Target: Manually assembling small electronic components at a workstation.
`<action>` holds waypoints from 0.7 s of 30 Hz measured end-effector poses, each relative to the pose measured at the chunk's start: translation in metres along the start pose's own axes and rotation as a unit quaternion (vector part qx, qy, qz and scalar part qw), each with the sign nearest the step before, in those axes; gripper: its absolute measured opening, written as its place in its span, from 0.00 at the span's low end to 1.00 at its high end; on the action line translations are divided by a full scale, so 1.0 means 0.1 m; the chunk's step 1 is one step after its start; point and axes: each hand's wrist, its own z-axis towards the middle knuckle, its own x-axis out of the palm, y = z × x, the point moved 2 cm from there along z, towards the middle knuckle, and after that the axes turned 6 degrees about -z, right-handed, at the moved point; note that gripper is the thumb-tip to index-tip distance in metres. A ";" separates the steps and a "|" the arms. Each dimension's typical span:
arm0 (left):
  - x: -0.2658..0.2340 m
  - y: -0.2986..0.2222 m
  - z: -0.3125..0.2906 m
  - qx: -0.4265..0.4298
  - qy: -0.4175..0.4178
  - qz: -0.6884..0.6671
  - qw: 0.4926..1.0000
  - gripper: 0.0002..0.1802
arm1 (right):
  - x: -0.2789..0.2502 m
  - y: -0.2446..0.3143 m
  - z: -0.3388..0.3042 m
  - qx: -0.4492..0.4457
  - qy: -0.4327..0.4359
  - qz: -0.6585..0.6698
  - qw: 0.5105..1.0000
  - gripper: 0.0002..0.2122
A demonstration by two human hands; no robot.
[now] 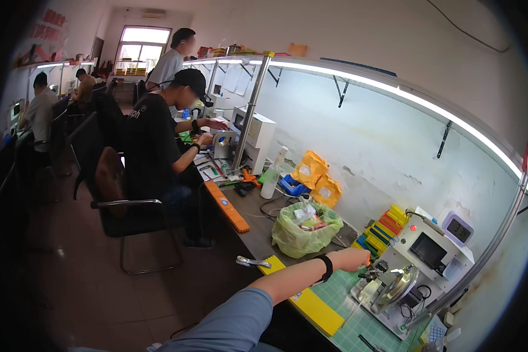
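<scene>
My left hand [351, 259] reaches out to the right over the bench, a black band round its wrist. Its fingers look curled together beside the small clamps at the front of a white bench machine [429, 246]. A small orange-red patch [368, 258] shows at the fingertips; what they hold, if anything, I cannot make out. Close by on the machine stands a round metal wheel [400, 286]. Beyond the hand, several yellow, red and blue plastic trays [384, 230] are stacked against the wall. My right hand is not in view.
A green cutting mat [358, 317] covers the near bench, edged by a yellow strip [317, 312]. A bin with a pale green liner [296, 237] holds waste. Beyond it are a spray bottle [271, 180], orange packets [311, 169] and an orange strip [227, 206]. A co-worker [152, 141] sits farther left.
</scene>
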 end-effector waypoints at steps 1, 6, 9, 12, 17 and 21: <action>-0.01 -0.03 0.00 0.015 0.010 0.020 1.000 0.10 | 0.00 0.00 0.00 0.004 0.004 0.002 1.000 0.18; -0.01 -0.02 -0.02 -0.014 0.012 -0.007 1.000 0.15 | -0.02 0.02 -0.03 0.021 0.024 0.058 0.998 0.20; -0.02 0.00 0.00 -0.004 0.003 0.000 1.000 0.12 | 0.02 -0.03 0.00 0.014 0.022 0.038 0.999 0.20; -0.05 -0.05 0.02 0.003 0.022 0.021 1.000 0.12 | 0.09 -0.18 0.02 0.009 0.024 0.041 0.999 0.20; -0.05 -0.01 0.00 0.012 0.002 0.013 1.000 0.11 | 0.07 -0.20 0.04 -0.031 0.027 0.028 0.999 0.20; -0.04 -0.04 0.01 0.017 0.015 0.020 1.000 0.11 | 0.07 -0.23 0.02 -0.055 0.032 0.018 0.998 0.20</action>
